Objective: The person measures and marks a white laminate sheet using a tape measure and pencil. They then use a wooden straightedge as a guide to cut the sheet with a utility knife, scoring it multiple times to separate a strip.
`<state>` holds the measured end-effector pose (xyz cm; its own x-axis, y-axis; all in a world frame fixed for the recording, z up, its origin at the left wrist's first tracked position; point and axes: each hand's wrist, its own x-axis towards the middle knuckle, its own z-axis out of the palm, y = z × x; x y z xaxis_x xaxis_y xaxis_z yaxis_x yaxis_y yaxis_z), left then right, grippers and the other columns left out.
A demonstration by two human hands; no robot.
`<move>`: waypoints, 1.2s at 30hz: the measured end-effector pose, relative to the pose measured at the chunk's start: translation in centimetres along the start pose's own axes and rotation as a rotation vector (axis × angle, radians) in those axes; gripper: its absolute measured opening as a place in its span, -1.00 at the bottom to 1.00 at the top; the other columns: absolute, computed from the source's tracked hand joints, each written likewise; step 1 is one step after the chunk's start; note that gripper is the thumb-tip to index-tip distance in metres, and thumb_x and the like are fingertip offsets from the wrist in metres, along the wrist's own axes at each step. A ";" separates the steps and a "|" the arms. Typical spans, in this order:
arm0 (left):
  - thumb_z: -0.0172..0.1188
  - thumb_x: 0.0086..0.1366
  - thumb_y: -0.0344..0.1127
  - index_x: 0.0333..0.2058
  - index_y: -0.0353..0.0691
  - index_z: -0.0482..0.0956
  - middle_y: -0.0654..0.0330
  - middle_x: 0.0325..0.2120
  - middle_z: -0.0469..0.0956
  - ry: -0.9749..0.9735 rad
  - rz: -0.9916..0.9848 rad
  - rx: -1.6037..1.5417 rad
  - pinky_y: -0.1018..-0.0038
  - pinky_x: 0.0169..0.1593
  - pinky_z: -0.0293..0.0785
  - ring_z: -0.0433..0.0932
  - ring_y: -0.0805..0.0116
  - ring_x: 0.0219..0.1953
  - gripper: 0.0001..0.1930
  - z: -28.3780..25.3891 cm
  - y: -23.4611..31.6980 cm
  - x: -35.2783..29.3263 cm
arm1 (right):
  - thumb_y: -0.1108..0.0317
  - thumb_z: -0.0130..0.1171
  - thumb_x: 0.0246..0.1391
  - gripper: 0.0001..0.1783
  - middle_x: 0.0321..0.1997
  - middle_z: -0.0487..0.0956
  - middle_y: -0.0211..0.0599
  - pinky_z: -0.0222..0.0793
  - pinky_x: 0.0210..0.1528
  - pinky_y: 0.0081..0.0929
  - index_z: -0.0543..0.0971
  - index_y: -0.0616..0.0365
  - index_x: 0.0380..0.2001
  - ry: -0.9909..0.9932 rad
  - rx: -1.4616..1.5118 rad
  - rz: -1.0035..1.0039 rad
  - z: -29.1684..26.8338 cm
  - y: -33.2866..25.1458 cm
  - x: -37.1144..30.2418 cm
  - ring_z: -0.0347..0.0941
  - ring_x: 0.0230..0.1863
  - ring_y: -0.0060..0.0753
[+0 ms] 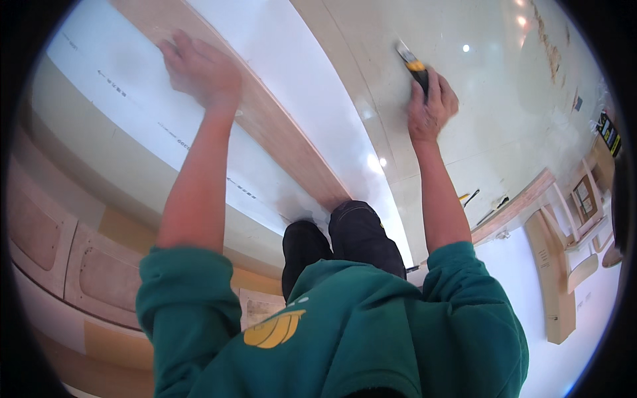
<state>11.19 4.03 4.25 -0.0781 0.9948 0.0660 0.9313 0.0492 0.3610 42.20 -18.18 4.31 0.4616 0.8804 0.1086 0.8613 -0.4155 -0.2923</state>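
My right hand (432, 111) grips a utility knife (417, 66) with a black and yellow handle, its metal tip pointing away from me above the pale, glossy surface on the right. On the left, a long reddish-brown wooden board (285, 132) runs diagonally from the far left to my knees, over a white sheet (272, 40) with printed marks. My left hand (206, 71) is over the board's far part, fingers curled and slightly blurred. Whatever it pinches, if anything, is hidden.
Cabinet-like panels (106, 268) line the left side. Small tools (472, 198) lie right of my right forearm, near another wooden plank (517, 205). Beyond are wooden furniture parts (584, 199) and a cardboard piece (552, 278). Brown debris (548, 46) lies at the far right.
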 end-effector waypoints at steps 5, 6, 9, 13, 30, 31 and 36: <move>-0.20 0.49 -0.20 0.24 -0.37 0.35 -0.22 0.30 0.23 0.076 0.107 0.033 -0.04 0.27 0.23 0.31 -0.24 0.25 -0.52 0.4 -1.4 -0.1 | 0.19 0.22 0.16 -0.49 0.20 0.44 -0.31 0.02 0.27 -0.15 0.50 -0.04 0.19 0.090 -0.122 0.120 0.1 2.7 -7.4 0.26 0.24 -0.23; -0.19 0.48 -0.23 0.21 -0.41 0.36 -0.24 0.26 0.27 0.099 0.132 0.032 -0.02 0.24 0.30 0.37 -0.25 0.20 -0.53 0.7 -0.9 0.0 | 0.20 0.20 0.17 -0.49 0.20 0.43 -0.31 0.00 0.28 -0.14 0.49 -0.04 0.20 0.086 -0.113 0.135 0.1 2.3 -7.2 0.24 0.24 -0.23; -0.23 0.50 -0.19 0.24 -0.38 0.34 -0.15 0.26 0.29 0.041 0.054 0.088 0.02 0.35 0.16 0.35 -0.18 0.23 -0.51 0.0 1.0 -0.1 | 0.23 0.20 0.15 -0.51 0.17 0.44 -0.35 -0.01 0.28 -0.12 0.49 -0.06 0.18 0.147 -0.090 0.110 0.4 3.1 -7.4 0.25 0.21 -0.21; -0.20 0.48 -0.16 0.24 -0.29 0.38 -0.10 0.24 0.30 0.007 0.043 0.073 -0.07 0.35 0.13 0.33 -0.18 0.23 -0.52 -0.5 0.5 -0.2 | 0.22 0.21 0.14 -0.52 0.14 0.43 -0.38 -0.04 0.29 -0.08 0.50 -0.08 0.15 0.215 -0.074 0.100 1.0 2.8 -7.7 0.24 0.21 -0.21; -0.08 0.38 0.00 0.28 -0.06 0.43 -0.08 0.28 0.30 0.049 0.177 0.148 -0.16 0.34 0.16 0.30 -0.22 0.28 -0.44 0.7 -7.0 2.2 | 0.24 0.20 0.16 -0.58 0.03 0.51 -0.15 0.14 0.24 -0.05 0.53 0.11 0.08 0.377 0.020 0.053 0.4 1.5 -8.0 0.37 0.11 -0.08; -0.09 0.40 0.01 0.28 -0.06 0.42 -0.08 0.28 0.31 0.070 0.189 0.212 -0.17 0.33 0.17 0.30 -0.22 0.28 -0.44 0.0 -6.1 0.4 | 0.24 0.20 0.16 -0.58 0.03 0.51 -0.16 0.14 0.23 -0.05 0.53 0.11 0.07 0.391 0.037 0.050 0.3 1.7 -8.1 0.37 0.11 -0.08; -0.16 0.47 -0.08 0.20 -0.21 0.40 0.00 0.17 0.34 -0.004 0.175 0.117 -0.10 0.18 0.36 0.45 -0.15 0.14 -0.53 -0.1 -0.8 -12.9 | 0.23 0.21 0.16 -0.58 0.03 0.51 -0.17 0.12 0.24 -0.04 0.53 0.10 0.07 0.380 0.002 0.093 0.3 3.0 -7.8 0.37 0.12 -0.09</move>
<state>11.46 -8.88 3.25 0.0902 0.9893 0.1144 0.9654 -0.1150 0.2340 41.15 -26.19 2.34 0.5838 0.6916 0.4252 0.8118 -0.4891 -0.3190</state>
